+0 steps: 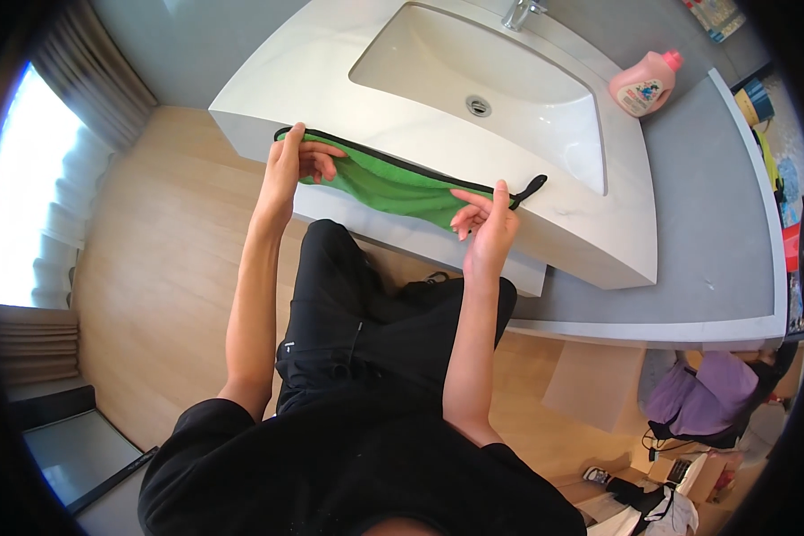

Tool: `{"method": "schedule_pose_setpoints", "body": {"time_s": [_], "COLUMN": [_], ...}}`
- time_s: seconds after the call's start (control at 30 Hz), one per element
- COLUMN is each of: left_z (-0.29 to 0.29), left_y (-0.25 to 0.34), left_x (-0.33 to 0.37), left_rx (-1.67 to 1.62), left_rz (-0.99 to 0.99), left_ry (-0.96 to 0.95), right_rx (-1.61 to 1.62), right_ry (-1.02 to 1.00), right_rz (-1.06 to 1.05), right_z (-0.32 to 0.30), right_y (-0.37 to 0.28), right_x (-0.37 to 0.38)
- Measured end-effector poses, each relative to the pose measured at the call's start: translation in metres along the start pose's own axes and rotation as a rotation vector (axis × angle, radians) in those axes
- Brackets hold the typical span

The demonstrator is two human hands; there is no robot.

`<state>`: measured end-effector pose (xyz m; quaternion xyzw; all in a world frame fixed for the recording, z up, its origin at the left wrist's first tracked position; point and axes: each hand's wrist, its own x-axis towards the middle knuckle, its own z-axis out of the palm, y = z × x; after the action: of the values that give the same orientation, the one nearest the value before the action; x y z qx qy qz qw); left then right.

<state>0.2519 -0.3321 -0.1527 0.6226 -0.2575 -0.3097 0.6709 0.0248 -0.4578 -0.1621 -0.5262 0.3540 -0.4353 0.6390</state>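
A green cloth (380,186) with a black edge and a black hanging loop at its right corner is stretched between my two hands. It hangs in front of the white counter's near edge. My left hand (297,163) pinches its upper left corner between thumb and fingers. Near the loop, my right hand (489,219) grips the upper right corner, thumb on top. The cloth's upper edge runs taut, while its lower part sags in soft folds. Beyond it lies the white sink basin (438,67), set into the counter (295,67).
A chrome faucet (520,12) rises behind the basin. A pink detergent bottle (645,85) stands at the counter's right end, beside a grey partition (715,196). At lower right are a purple cloth item (701,393) and part of another person's leg (625,491). Curtains (89,71) hang at left.
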Motion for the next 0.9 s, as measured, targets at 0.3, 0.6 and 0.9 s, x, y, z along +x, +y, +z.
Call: {"method": "schedule_pose_setpoints", "body": {"time_s": [0.3, 0.6, 0.9], "left_z": [0.014, 0.062, 0.162], "left_y": [0.030, 0.037, 0.032], "left_x": [-0.012, 0.003, -0.025], "left_rx": [-0.096, 0.270, 0.289], "left_rz": [0.264, 0.375, 0.320], "left_ry": [-0.094, -0.223, -0.503], "right_rx": [-0.089, -0.476, -0.549], "right_ry": [0.031, 0.143, 0.399], "right_rz": [-0.256, -0.466, -0.447], "right_z": [-0.006, -0.011, -0.091], "right_y": [-0.024, -0.055, -0.069], "right_x": [-0.008, 0.009, 0.028]}}
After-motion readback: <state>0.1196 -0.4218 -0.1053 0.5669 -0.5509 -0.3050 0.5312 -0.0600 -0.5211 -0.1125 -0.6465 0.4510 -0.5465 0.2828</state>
